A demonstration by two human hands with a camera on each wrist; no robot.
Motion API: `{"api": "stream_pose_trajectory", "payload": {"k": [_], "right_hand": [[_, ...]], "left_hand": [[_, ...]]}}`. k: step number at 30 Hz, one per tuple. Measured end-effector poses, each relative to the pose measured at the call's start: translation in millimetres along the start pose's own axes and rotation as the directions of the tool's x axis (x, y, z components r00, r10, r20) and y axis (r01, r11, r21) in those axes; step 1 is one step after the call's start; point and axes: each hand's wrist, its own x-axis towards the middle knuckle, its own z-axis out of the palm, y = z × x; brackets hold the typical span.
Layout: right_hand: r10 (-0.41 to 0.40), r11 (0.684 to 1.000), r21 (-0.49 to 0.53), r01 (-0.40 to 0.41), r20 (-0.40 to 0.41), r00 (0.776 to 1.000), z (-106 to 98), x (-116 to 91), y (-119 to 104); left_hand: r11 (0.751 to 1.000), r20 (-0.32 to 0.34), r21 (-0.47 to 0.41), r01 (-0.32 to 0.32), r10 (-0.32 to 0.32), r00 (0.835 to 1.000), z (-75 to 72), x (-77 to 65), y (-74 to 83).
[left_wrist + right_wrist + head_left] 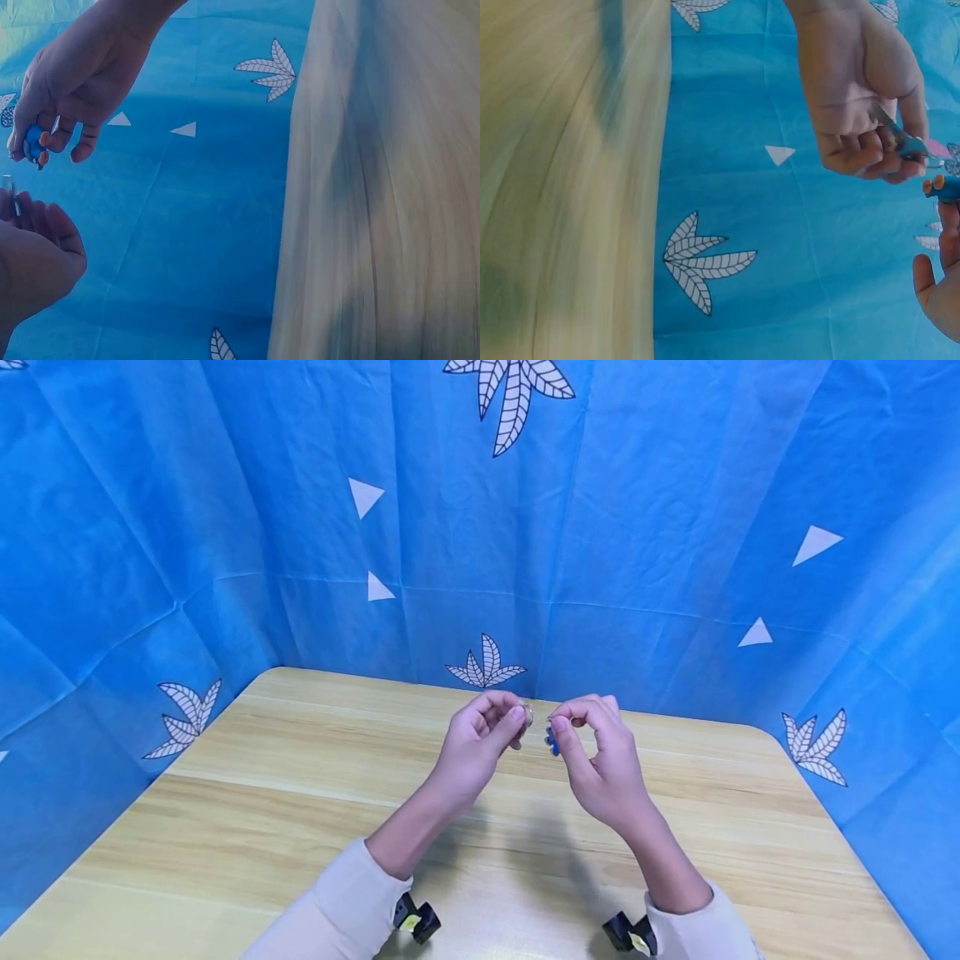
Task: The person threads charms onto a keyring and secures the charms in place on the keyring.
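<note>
My left hand (480,735) pinches a small shiny metal piece (907,144), key-like in the right wrist view, with a flat blade running toward the palm and a wider end at the fingertips. My right hand (600,752) holds a small blue trinket (552,741) between thumb and forefinger. Orange bits show on that trinket in both wrist views. The two hands face each other above the far part of the table, with a narrow gap between the things they hold. Fingers partly cover both things.
Below the hands lies a pale wooden table (300,827) with rounded far corners. Blue cloth (637,527) printed with white leaves and triangles hangs behind it and at both sides. A black wrist device (417,920) sits at the left cuff, another (630,933) at the right cuff.
</note>
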Motion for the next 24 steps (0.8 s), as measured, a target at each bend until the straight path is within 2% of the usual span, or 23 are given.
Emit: {"api": "stream_pose_trajectory", "payload": {"k": [3,8,16,19,24], "right_hand": [[0.011,1.0,-0.003,-0.011,-0.003,1.0,-2.2,0.6,0.3],[0.018,1.0,-0.011,-0.018,0.0,1.0,-3.4,0.7,-0.4],[0.006,1.0,-0.021,-0.006,-0.005,1.0,-2.7,-1.3,1.8],[0.006,1.0,-0.026,-0.006,-0.004,1.0,-2.8,-1.3,2.4],[0.001,0.999,-0.033,-0.001,0.005,1.0,-2.3,-1.3,3.7]], "left_hand": [[0.994,0.028,0.109,-0.017,0.014,1.0,-0.8,-0.1,-1.3],[0.966,0.041,0.252,-0.058,0.049,0.998,-1.8,-0.6,-4.5],[0.935,0.038,0.345,-0.079,0.071,0.997,-3.7,-0.2,-5.9],[0.911,0.04,0.396,-0.113,0.105,0.994,-4.9,0.5,-5.1],[0.846,0.033,0.499,-0.188,0.198,0.98,-6.9,1.6,-2.9]]}}
